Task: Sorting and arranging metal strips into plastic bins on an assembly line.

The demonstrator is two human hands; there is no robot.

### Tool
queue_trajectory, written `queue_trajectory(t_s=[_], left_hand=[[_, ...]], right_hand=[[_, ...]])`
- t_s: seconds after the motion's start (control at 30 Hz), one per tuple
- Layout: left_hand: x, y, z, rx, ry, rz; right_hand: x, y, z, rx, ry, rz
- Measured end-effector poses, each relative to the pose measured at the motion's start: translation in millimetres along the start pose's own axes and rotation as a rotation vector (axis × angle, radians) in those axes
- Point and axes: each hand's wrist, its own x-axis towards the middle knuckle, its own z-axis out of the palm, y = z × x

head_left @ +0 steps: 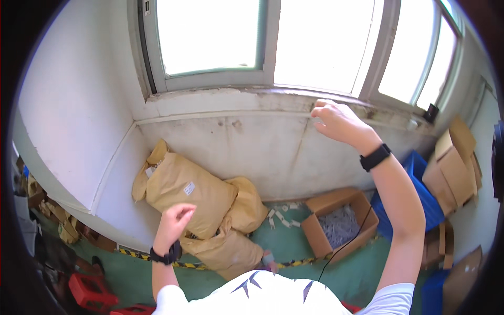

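A wide window (270, 47) spans the wall, its ledge (210, 100) stained and bare of paint in places. Below, a large tan paper sack (205, 199) with a small label leans by the wall, two slacker sacks touching it; what they hold is hidden. To the right, a blue crate (386, 223) stands just beside an upright carton (454, 173) with raised flaps, its contents out of sight. A smaller open carton (315, 236) on the green floor is partly filled with a heap of grey pieces (341, 226). The right hand (338, 123) is raised before the ledge, fingers curled, thumb apart from them; the left hand (176, 223) hangs over the sack, fingers bent, and whether they pinch anything I cannot tell. Small white pieces (283, 216) lie loose outside the carton, seemingly unsorted; how much is done or left cannot be judged.
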Motion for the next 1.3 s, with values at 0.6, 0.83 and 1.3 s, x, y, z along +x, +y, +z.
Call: queue_trajectory(t_s=[0.6,0.83,1.3], left_hand=[[19.2,-13.1,140.7,0.120,0.649,-0.490],[30.6,18.1,204.3,0.119,0.794,-0.609],[138.6,29.6,291.6,-0.024,0.519,-0.517]], right_hand=[[352.6,209.5,167.1,-0.399,0.386,-0.500],[359.7,230.0,165.9,-0.192,0.629,-0.795],[248.2,365.5,152.5,-0.144,0.501,-0.619]])
